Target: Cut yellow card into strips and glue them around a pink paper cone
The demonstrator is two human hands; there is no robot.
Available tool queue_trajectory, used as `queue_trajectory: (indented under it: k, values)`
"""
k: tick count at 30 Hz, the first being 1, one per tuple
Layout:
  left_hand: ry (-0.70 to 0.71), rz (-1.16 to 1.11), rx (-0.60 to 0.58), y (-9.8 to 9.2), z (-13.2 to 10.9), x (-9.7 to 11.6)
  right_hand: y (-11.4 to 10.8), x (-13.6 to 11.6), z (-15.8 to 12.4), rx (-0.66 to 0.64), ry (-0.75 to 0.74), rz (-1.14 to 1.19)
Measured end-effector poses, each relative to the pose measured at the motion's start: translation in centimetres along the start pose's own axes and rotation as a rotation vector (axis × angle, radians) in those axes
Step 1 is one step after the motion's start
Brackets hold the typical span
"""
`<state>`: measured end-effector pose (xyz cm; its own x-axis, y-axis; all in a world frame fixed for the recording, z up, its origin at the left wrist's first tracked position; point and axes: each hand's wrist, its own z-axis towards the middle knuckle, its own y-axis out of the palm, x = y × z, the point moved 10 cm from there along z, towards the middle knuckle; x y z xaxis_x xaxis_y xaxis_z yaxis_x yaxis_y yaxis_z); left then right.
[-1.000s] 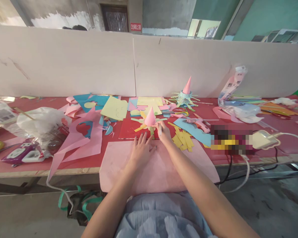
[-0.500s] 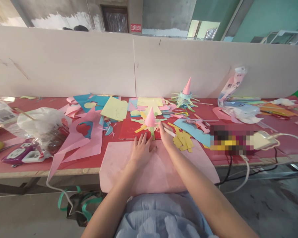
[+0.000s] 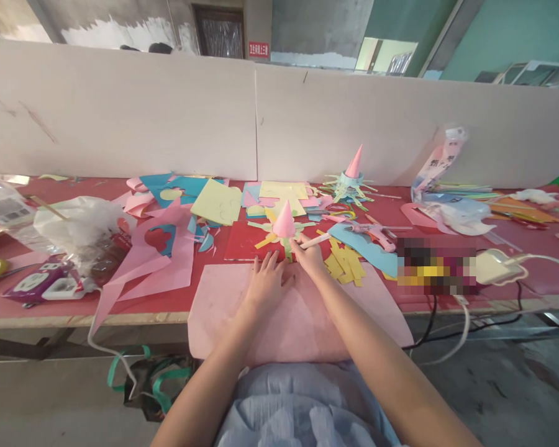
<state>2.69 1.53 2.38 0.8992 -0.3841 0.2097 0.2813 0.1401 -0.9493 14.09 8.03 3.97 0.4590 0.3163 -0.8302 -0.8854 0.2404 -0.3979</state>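
A pink paper cone (image 3: 284, 222) stands on a base of light-green and yellow paper strips (image 3: 264, 239), on top of a red sheet (image 3: 237, 245). My left hand (image 3: 265, 282) lies with fingers spread across the near edge of that sheet and the pink board (image 3: 228, 316). Just right of the cone, my right hand (image 3: 310, 256) is closed round a slim white pen (image 3: 315, 241), its upper end pointing right. The pen's tip is too small to make out. Yellow paper strips (image 3: 345, 261) lie in a pile right of this hand.
Behind to the right stands a second pink cone (image 3: 354, 162) on a pale-green strip base. A pink glue gun (image 3: 379, 237) lies on blue paper. Cut paper (image 3: 217, 202) and a plastic bag (image 3: 77, 226) fill the left side. A white partition (image 3: 168, 118) runs along the back.
The white pen has swung from slanting down to the right to slanting up to the right. My right hand has turned slightly with it. My left hand stays nearly still.
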Motion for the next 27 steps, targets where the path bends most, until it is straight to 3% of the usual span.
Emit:
queue_trajectory:
  k: [7,14,20,27]
  values:
    - [-0.001,0.017,0.014,-0.2,-0.1,0.0,0.3,-0.7,0.1,-0.006,-0.083,-0.146]
    - [0.008,0.003,0.021,-0.2,-0.2,0.1,0.4,0.0,0.0,-0.045,-0.002,-0.082]
    - [0.01,-0.044,0.024,-0.3,-0.2,0.1,-0.2,1.1,0.1,0.007,0.087,0.045]
    - [0.006,-0.086,0.04,-0.6,-0.3,0.1,-0.4,0.8,0.1,0.039,0.018,-0.042]
